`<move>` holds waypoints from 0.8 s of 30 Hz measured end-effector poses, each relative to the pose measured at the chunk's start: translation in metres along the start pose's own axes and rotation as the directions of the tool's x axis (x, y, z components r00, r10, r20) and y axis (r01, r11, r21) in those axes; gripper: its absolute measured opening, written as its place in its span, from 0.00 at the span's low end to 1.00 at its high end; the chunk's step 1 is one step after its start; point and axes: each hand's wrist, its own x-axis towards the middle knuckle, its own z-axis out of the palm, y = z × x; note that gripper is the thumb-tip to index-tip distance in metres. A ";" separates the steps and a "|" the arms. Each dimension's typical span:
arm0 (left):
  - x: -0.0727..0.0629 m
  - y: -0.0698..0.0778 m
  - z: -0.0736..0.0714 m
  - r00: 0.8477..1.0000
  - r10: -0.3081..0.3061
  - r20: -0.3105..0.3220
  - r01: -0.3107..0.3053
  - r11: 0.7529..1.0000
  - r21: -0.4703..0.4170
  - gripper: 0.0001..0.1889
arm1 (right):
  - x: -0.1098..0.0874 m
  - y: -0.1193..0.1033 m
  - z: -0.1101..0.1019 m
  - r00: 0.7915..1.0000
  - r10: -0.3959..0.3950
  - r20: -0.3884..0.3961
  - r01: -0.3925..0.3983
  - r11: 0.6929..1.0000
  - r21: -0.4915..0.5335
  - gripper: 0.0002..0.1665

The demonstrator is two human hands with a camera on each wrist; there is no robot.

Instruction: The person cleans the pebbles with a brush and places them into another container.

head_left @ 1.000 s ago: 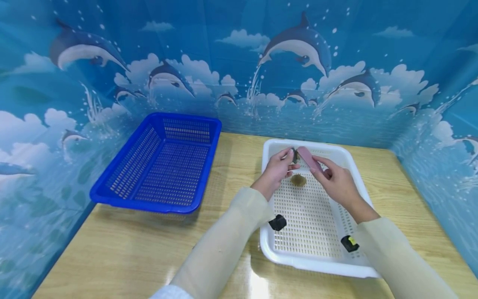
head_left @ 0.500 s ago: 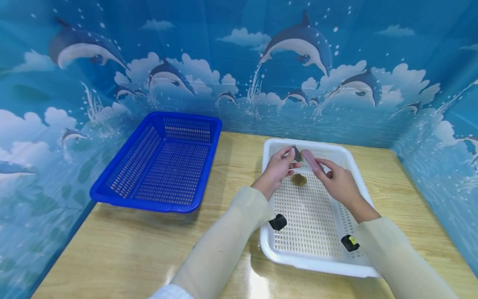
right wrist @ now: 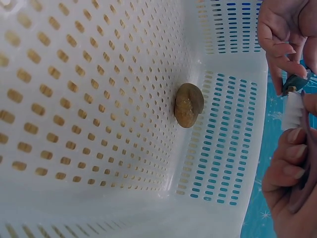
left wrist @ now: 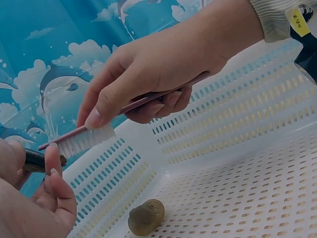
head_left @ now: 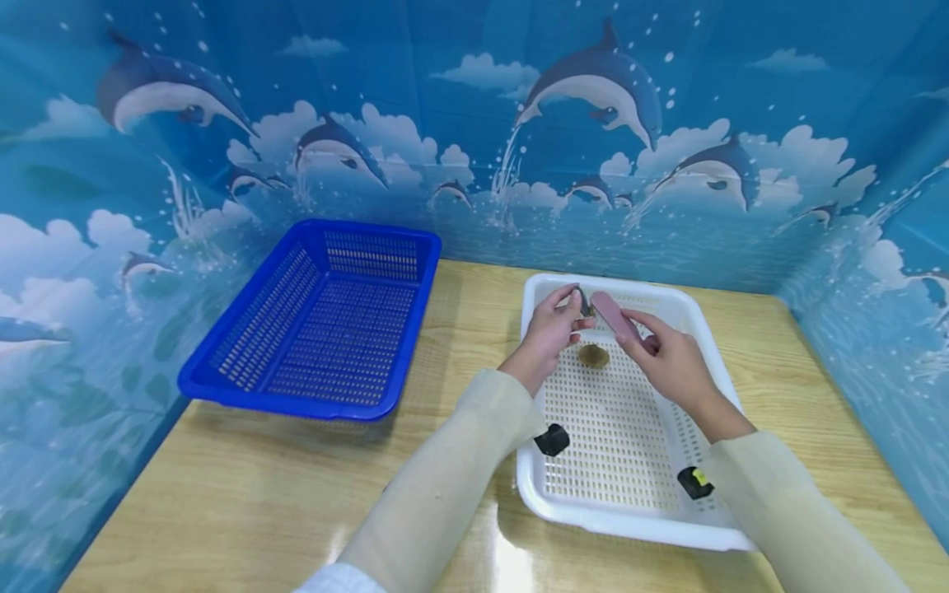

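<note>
Over the far end of the white basket point(head_left: 630, 519), my left hand point(head_left: 547, 333) pinches a dark, greenish-black mussel point(left wrist: 35, 161) between thumb and fingers. A small brownish tip sticks out at its end. My right hand point(head_left: 675, 362) grips a pink brush point(head_left: 611, 311) by its back, thumb on one side and fingers curled on the other. Its white bristles point(left wrist: 84, 141) point down and reach right up to the mussel's tip. Below both hands, a brown rounded shell point(right wrist: 188, 105) lies on the basket floor near the far wall.
On the left of the wooden table point(head_left: 245, 486) stands a blue basket point(head_left: 341, 329) with slotted walls. A dolphin-printed curtain point(head_left: 474, 123) encloses the table at the back and sides. Black wrist devices point(head_left: 552, 441) hang below the sleeves.
The brush shifted slightly right, then came back left toward the mussel. The mussel tilted a little in my left hand. The brown shell and both baskets stayed put.
</note>
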 end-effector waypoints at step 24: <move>-0.001 -0.002 0.001 0.983 -0.105 0.152 0.085 0.988 0.133 0.23 | 0.002 0.002 -0.003 0.996 0.057 -0.067 -0.058 0.998 -0.011 0.29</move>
